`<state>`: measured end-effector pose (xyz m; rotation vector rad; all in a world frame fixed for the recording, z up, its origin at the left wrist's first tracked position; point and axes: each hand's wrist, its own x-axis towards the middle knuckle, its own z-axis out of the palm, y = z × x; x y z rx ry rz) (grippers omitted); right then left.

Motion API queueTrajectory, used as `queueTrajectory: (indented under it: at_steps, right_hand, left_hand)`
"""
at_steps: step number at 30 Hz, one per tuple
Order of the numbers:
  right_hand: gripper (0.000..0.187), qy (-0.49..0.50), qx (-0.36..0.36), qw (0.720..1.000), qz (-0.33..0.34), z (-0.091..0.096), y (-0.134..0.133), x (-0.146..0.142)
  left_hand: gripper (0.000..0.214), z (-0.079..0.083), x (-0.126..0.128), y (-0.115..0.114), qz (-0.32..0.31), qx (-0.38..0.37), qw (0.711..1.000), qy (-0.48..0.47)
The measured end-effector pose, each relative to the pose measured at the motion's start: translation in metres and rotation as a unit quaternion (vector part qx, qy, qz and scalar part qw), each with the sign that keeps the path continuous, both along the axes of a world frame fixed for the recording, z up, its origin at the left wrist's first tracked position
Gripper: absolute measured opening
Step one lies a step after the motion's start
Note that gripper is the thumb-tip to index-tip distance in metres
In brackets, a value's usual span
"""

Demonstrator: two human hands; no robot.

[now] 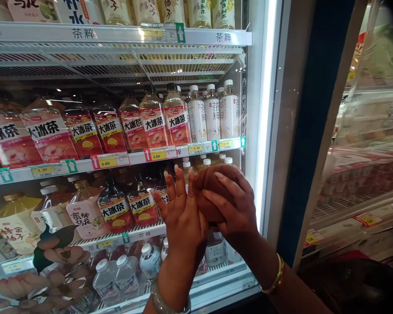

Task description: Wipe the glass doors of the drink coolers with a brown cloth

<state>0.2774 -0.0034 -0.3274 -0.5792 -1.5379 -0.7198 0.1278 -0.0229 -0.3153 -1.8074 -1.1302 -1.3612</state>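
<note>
My right hand (234, 205) is wrapped round a brown rounded thing (207, 185), perhaps a pouch or cloth, and holds it in front of the middle shelf. My left hand (182, 216) stands upright beside it with its fingers stretched out and its palm against the brown thing. A pale bangle sits on my left wrist and a gold one on my right. Just behind the hands are white-capped tea bottles (212, 114) and red-labelled iced tea bottles (153, 122) on the cooler shelves.
The cooler's shelf rail (118, 159) carries yellow price tags. Water bottles (118, 274) lie on the bottom shelf. A lit white door frame (265, 131) and a dark post (314, 131) stand to the right. A glass door (373, 131) reflects further right.
</note>
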Motion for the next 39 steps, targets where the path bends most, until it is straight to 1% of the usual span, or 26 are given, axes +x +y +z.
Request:
queueTrajectory:
  at_steps: [2, 5, 7, 9, 12, 14, 16, 18, 20, 22, 24, 26, 27, 30, 32, 34, 36, 39]
  right_hand:
    - [0.039, -0.001, 0.005, 1.0, -0.005, 0.003, 0.003, 0.011]
    - [0.039, 0.083, -0.005, 0.996, -0.023, 0.012, 0.007, 0.031]
    - [0.041, 0.133, -0.015, 0.99, -0.032, 0.016, 0.008, 0.035]
    - [0.042, 0.141, -0.019, 0.989, -0.033, 0.017, 0.005, 0.026]
    - [0.037, 0.098, -0.014, 0.995, -0.01, 0.01, -0.003, -0.003]
    - [0.034, 0.066, -0.009, 0.998, 0.005, 0.005, -0.007, -0.019]
    - [0.034, 0.038, -0.001, 0.999, 0.01, 0.002, -0.007, -0.022]
    - [0.034, 0.012, 0.01, 1.0, 0.011, 0.004, -0.003, -0.012]
    - [0.036, 0.018, 0.011, 1.0, -0.001, 0.009, 0.002, 0.006]
    - [0.041, 0.068, 0.001, 0.998, -0.018, 0.015, 0.006, 0.021]
    - [0.048, 0.121, -0.015, 0.992, -0.028, 0.019, 0.007, 0.025]
    - [0.05, 0.138, -0.024, 0.99, -0.031, 0.019, 0.004, 0.016]
    - [0.048, 0.129, -0.022, 0.991, -0.03, 0.018, 0.002, 0.007]
    - [0.041, 0.065, -0.008, 0.998, -0.01, 0.011, -0.006, -0.019]
    - [0.04, 0.03, -0.004, 1.0, 0.004, 0.008, -0.008, -0.028]
    - [0.038, 0.018, -0.001, 1.0, 0.013, 0.008, -0.007, -0.023]
    - [0.038, 0.026, -0.002, 1.0, 0.01, 0.012, -0.003, -0.009]
    - [0.044, 0.089, -0.016, 0.996, -0.008, 0.021, 0.003, 0.011]
  left_hand:
    - [0.075, 0.0, 0.0, 0.0, 0.002, -0.002, 1.0, 0.0]
    - [0.075, -0.001, 0.002, 0.001, 0.008, 0.002, 1.0, -0.017]
    - [0.076, -0.001, 0.003, 0.002, 0.004, 0.001, 1.0, -0.018]
    - [0.076, -0.001, 0.004, 0.001, 0.005, -0.005, 1.0, -0.019]
    - [0.075, -0.001, 0.002, 0.0, 0.004, -0.009, 1.0, -0.02]
    - [0.077, -0.001, 0.0, -0.001, -0.011, -0.009, 1.0, -0.015]
    - [0.079, -0.001, -0.002, -0.001, -0.023, -0.008, 1.0, -0.009]
    - [0.079, -0.001, -0.002, -0.001, -0.018, -0.005, 1.0, -0.012]
    - [0.078, 0.0, -0.001, -0.001, -0.005, -0.006, 1.0, -0.023]
    - [0.076, 0.0, 0.001, -0.001, 0.0, -0.011, 0.999, -0.032]
    - [0.076, 0.001, 0.002, -0.002, 0.0, -0.009, 0.999, -0.031]
    - [0.076, 0.001, 0.0, -0.002, 0.002, -0.003, 1.0, -0.026]
    - [0.076, 0.001, -0.001, -0.002, 0.004, -0.001, 1.0, -0.025]
    - [0.077, 0.001, -0.006, -0.003, -0.007, -0.006, 1.0, -0.017]
    - [0.079, 0.002, -0.009, -0.004, -0.017, -0.01, 1.0, -0.016]
    - [0.079, 0.005, -0.013, -0.006, -0.011, -0.017, 1.0, -0.023]
    - [0.079, 0.008, -0.016, -0.007, 0.002, -0.026, 0.999, -0.032]
    - [0.081, 0.01, -0.019, -0.008, 0.006, -0.032, 0.999, -0.035]
